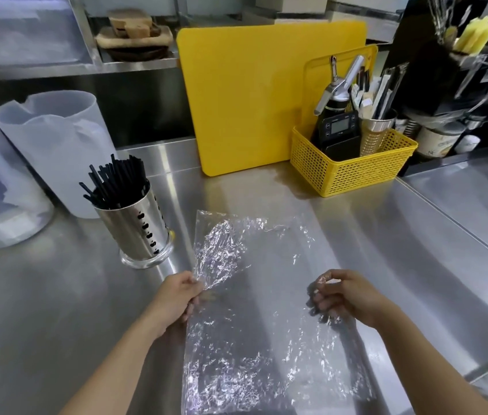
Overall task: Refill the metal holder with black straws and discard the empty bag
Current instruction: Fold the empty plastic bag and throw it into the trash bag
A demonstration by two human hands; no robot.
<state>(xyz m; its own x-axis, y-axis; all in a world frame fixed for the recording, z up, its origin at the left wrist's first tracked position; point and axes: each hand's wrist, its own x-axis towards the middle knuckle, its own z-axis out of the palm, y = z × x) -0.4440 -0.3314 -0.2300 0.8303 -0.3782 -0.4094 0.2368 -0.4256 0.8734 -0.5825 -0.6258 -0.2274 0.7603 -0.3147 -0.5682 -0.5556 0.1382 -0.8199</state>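
A clear, crinkled plastic bag (260,319) lies flat and empty on the steel counter in front of me. My left hand (177,298) pinches its left edge near the middle. My right hand (344,298) grips its right edge with curled fingers. To the left stands the perforated metal holder (138,232), upright, packed with black straws (114,184) that stick out of its top. The holder is a short way from my left hand and apart from the bag.
Translucent plastic jugs (54,145) stand behind the holder at the left. A yellow cutting board (254,97) leans at the back. A yellow basket (353,166) with a scale and utensils sits at the back right. The steel counter (57,310) has a seam at the right.
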